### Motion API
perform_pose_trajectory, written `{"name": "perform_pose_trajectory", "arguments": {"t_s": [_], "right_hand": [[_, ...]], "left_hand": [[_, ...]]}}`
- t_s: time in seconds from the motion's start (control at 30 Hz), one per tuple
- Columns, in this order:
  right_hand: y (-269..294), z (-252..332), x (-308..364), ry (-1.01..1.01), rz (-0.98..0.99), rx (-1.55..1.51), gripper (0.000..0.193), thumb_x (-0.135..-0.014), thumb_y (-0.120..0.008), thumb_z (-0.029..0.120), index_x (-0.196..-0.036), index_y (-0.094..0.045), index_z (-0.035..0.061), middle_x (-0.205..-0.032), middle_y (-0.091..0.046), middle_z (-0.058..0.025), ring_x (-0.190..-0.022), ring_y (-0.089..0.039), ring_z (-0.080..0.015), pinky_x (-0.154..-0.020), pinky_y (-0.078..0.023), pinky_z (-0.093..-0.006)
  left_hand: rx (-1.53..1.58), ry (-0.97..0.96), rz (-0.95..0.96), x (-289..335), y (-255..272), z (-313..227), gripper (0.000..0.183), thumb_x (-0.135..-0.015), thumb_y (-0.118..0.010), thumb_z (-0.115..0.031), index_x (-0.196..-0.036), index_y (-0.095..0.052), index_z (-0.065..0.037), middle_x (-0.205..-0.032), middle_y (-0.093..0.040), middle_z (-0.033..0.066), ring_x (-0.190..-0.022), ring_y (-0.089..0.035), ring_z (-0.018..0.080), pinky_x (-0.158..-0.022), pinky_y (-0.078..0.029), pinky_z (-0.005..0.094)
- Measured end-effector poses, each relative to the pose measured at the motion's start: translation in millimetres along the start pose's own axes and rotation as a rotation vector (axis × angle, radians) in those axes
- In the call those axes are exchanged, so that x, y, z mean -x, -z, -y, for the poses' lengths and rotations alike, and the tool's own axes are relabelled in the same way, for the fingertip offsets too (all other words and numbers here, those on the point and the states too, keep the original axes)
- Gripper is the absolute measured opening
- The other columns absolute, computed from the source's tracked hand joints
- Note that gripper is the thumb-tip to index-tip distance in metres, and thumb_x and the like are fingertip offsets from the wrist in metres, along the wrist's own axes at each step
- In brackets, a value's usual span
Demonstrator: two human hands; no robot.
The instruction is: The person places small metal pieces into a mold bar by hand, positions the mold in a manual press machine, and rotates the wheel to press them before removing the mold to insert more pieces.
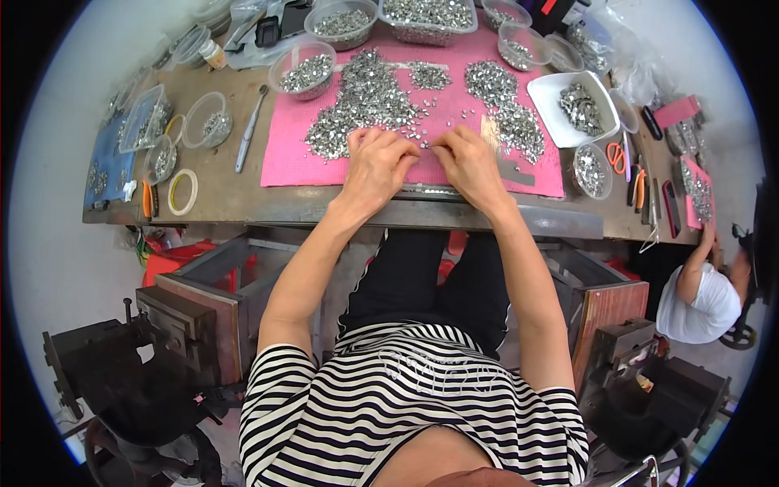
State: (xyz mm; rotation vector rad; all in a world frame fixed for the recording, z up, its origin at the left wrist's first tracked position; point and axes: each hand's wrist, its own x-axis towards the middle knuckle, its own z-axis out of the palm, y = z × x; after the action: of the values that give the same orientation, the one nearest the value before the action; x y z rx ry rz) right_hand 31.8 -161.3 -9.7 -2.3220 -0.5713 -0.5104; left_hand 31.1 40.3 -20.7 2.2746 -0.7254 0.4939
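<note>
My left hand [375, 166] is over the front part of a pink mat [296, 138], its thumb and fingers pinched together. Facing it a short gap away, my right hand [472, 169] is also closed in a pinch. Whatever sits between either set of fingertips is too small to make out. Just beyond the left hand spreads a large pile of small shiny metal pieces [369, 101]. A second pile of metal pieces [507, 109] lies beyond the right hand, and a few loose ones are scattered between. Along the mat's front edge, below the hands, runs a thin metal strip [430, 191].
Tubs of metal pieces [304, 73] line the back; a white tray [552, 105] stands right. Orange-handled scissors [617, 158] and pliers [639, 188] lie at right, a blue-grey handled tool [250, 134] and tape roll [183, 191] at left. Another person [699, 300] works far right.
</note>
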Motion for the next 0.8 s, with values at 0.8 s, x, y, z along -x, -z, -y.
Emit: {"name": "perform_pose_trajectory", "arguments": {"t_s": [0.8], "right_hand": [[22.8, 10.5, 5.5, -0.216, 0.124, -0.08, 0.013, -0.088, -0.07, 0.011, -0.088, -0.066, -0.0011, -0.085, -0.068, -0.0173, -0.081, -0.066, -0.036, -0.072, -0.049, -0.0439]], "left_hand": [[-0.136, 0.039, 0.028, 10.2, 6.7, 6.6, 0.007, -0.083, -0.077, -0.017, -0.088, -0.074, -0.012, -0.084, -0.063, 0.003, -0.092, -0.059, 0.024, -0.096, -0.035, 0.0462]]}}
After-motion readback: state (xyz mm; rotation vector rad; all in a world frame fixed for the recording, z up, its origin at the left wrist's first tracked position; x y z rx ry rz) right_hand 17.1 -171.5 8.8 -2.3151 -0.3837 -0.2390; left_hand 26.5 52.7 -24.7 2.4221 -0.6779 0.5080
